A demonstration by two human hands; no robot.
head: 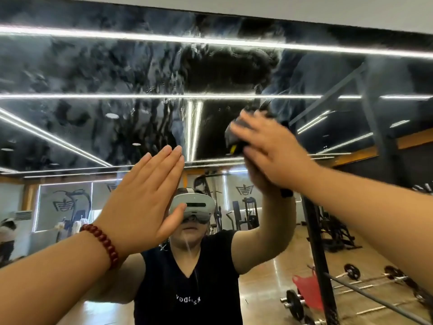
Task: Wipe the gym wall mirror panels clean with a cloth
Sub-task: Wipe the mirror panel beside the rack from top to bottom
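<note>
Head view: facing a mirror (117,73) filling nearly the whole frame, its upper part streaked and smeared with wet swirls. Right hand (269,146) raised high and pressed flat against the glass, straight fingers (248,118) spread over a dark cloth (235,134) with a small yellow tag at its lower edge; cloth trapped between palm and mirror, right of centre, just above the reflected hand. Left hand (143,198) also up, flat and open, fingers (164,158) straight and together, holding nothing; whether touching the glass or just off it cannot be told. Red bead bracelet (103,245) around the left wrist.

Reflected in the lower mirror: a person in a dark sleeveless top wearing a white headset (194,205). Behind, a gym floor with barbells (365,275) lying on it at lower right, something red (307,292) beside them, a dark upright post (318,254), and weight machines (248,214) further back. Bright light strips reflected across the upper glass.
</note>
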